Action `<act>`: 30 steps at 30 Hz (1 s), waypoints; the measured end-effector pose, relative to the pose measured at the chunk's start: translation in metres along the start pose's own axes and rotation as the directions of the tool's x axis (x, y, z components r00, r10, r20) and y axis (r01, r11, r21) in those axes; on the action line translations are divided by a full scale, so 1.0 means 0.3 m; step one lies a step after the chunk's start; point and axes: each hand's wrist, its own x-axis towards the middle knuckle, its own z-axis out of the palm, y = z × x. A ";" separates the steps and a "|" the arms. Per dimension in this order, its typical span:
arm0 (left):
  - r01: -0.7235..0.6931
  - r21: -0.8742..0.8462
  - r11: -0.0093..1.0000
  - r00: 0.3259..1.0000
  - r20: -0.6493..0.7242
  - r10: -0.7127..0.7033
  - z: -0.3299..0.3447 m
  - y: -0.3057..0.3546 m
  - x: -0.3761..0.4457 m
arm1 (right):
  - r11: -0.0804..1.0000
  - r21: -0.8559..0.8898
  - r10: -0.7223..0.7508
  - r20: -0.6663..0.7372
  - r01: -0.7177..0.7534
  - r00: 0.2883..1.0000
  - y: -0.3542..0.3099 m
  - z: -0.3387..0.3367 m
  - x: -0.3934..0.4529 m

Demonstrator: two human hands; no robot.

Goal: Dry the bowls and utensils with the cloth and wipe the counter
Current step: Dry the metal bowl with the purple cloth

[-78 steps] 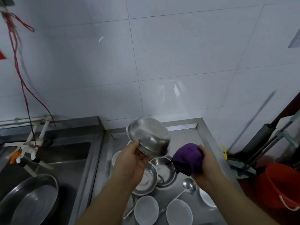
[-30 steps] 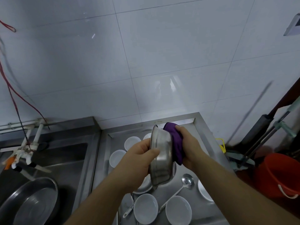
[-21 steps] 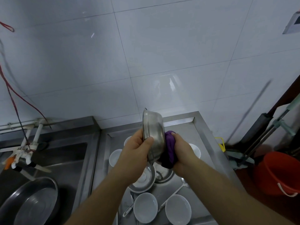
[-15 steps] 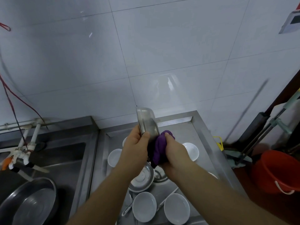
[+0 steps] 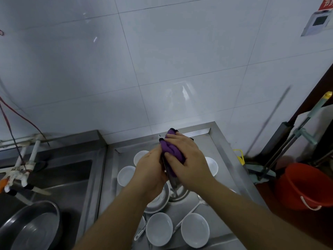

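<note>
- Head view: a steel bowl (image 5: 172, 179) is held on edge above the counter (image 5: 220, 147), squeezed between both hands so that only a thin strip of rim and its lower edge show.
- A purple cloth (image 5: 171, 150) is bunched against the bowl's right face and reaches over its top rim.
- The right hand (image 5: 187, 161) grasps the cloth, fingers curled over it and pressing it onto the bowl.
- The left hand (image 5: 150, 170) grips the bowl from the other side; its fingertips are hidden, so the hold is probably a wrap around the rim.
- Directly beneath, two more steel bowls (image 5: 158, 201) rest on the counter, partly covered by the forearms.
- White bowls (image 5: 159, 229) lie around them: two nearest the camera, others toward the wall on either side of the hands.
- A ladle (image 5: 196, 207) lies between the steel bowls and the near white bowls.
- To the left is a sink (image 5: 59, 179) holding a large steel basin (image 5: 34, 230).
- On the floor at right stands a red bucket (image 5: 306, 186).
</note>
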 end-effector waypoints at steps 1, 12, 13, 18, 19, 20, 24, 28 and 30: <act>0.007 0.005 1.000 1.000 0.013 -0.007 0.001 0.002 -0.004 | 1.000 0.007 -0.016 0.005 0.015 1.000 0.005 -0.006 0.013; 0.011 0.023 1.000 0.997 0.075 -0.012 -0.001 0.004 -0.069 | 0.373 0.651 0.770 0.179 -0.661 0.612 0.085 -0.018 0.148; 0.008 0.019 1.000 0.998 0.059 -0.009 -0.005 0.004 -0.069 | 0.319 0.655 0.802 0.199 -0.685 0.563 0.094 -0.004 0.141; -0.017 -0.038 0.999 0.998 -0.053 0.015 -0.032 0.009 -0.056 | 0.153 0.664 0.857 0.279 -0.732 0.433 0.115 0.055 0.060; -0.017 -0.057 0.998 0.997 -0.070 0.013 -0.040 0.012 -0.052 | 0.136 0.676 0.855 0.289 -0.724 0.430 0.114 0.060 0.042; -0.016 -0.077 0.997 0.997 -0.082 0.009 -0.049 0.015 -0.049 | 0.128 0.694 0.854 0.286 -0.708 0.434 0.112 0.065 0.025; -0.034 -0.144 0.989 0.996 -0.085 0.022 -0.078 0.032 -0.035 | 0.139 0.814 0.842 0.202 -0.565 0.500 0.051 0.074 -0.028; -0.061 -0.199 0.978 0.995 -0.086 0.044 -0.076 0.045 -0.014 | 0.271 0.844 0.806 0.063 -0.462 0.589 -0.050 0.085 -0.069; -0.056 -0.223 0.973 0.997 -0.066 0.042 -0.063 0.043 -0.010 | 0.454 0.753 0.759 -0.047 -0.476 0.649 -0.096 0.101 -0.096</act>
